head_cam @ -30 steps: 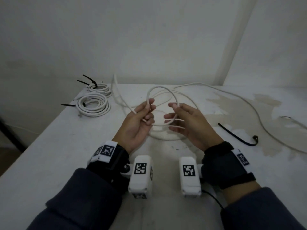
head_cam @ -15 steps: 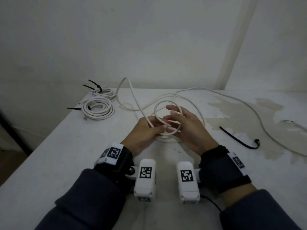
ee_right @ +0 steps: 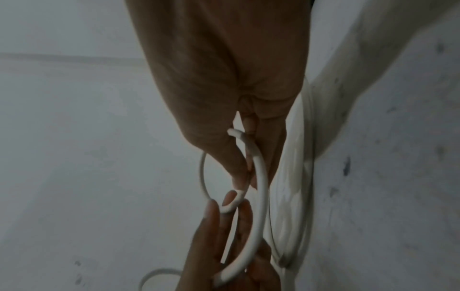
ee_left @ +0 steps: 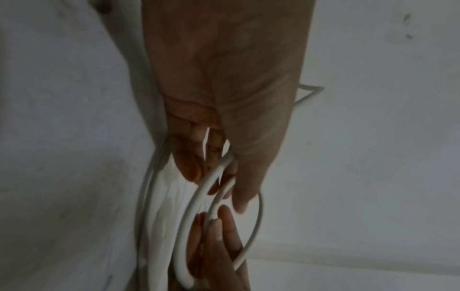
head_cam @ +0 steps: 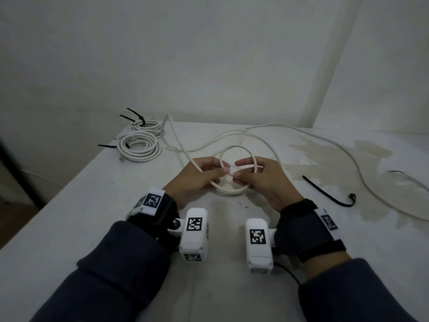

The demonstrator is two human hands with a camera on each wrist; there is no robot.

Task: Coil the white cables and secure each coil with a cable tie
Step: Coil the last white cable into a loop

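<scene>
Left hand point(head_cam: 197, 176) and right hand point(head_cam: 262, 180) pinch a loop of white cable point(head_cam: 236, 148) above the bench point(head_cam: 92, 217). Two tied coils point(head_cam: 139, 148) lie far left; a black tie point(head_cam: 329, 194) lies right.

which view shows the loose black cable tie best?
Head view: the loose black cable tie lies in full on the table, right of the right hand, untouched. Neither wrist view shows it; both show only fingers and white cable.
</scene>
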